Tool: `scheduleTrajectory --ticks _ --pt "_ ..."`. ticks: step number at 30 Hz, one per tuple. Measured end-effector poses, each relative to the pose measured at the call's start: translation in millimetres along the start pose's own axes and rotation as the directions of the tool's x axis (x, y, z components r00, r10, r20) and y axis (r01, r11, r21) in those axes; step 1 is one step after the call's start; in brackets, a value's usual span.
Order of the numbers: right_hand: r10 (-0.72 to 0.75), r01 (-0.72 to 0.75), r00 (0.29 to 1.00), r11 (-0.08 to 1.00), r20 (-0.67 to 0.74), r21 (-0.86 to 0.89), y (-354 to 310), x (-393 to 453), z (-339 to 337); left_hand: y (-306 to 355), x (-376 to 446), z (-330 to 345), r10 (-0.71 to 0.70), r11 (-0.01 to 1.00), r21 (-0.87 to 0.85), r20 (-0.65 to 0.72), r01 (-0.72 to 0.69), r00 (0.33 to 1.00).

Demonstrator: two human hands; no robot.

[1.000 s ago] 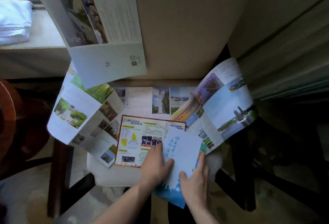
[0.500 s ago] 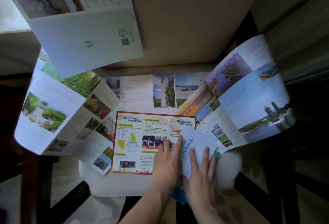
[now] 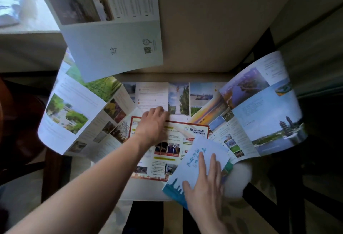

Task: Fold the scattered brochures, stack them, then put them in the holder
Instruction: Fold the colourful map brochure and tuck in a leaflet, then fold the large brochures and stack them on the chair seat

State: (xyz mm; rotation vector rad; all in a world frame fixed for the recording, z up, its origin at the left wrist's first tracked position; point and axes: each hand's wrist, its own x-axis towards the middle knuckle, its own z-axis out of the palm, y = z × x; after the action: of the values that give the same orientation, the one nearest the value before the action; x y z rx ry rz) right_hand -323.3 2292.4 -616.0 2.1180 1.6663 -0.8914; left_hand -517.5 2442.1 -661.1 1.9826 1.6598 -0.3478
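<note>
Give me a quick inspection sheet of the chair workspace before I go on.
Surface: cushioned chair seat, mostly papered over.
Job's things: folded blue-and-white brochure at front right; red-bordered leaflet flat at centre; unfolded brochures fanned left, rear and right; pale one against the backrest. Holder: nothing seen.
Clutter: nothing seen.
Grippers: left hand reaching across the leaflet's top edge; right hand flat on the folded brochure.
Cables: nothing seen.
Surroundings: white folded cloth on ledge, far left.
</note>
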Motion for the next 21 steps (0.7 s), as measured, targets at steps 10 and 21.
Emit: scheduleTrajectory --ticks 10,21 --pt "0.063 -0.067 0.995 0.996 0.082 0.052 -11.9 14.3 2.6 9.4 6.2 -14.9 0.024 0.999 -0.047 0.078 -0.020 0.997" --pt "-0.044 0.058 0.998 0.587 -0.039 0.807 -101.3 51.2 -123.4 27.5 -31.7 -194.7 0.242 0.968 -0.041 -0.101 -0.247 0.965"
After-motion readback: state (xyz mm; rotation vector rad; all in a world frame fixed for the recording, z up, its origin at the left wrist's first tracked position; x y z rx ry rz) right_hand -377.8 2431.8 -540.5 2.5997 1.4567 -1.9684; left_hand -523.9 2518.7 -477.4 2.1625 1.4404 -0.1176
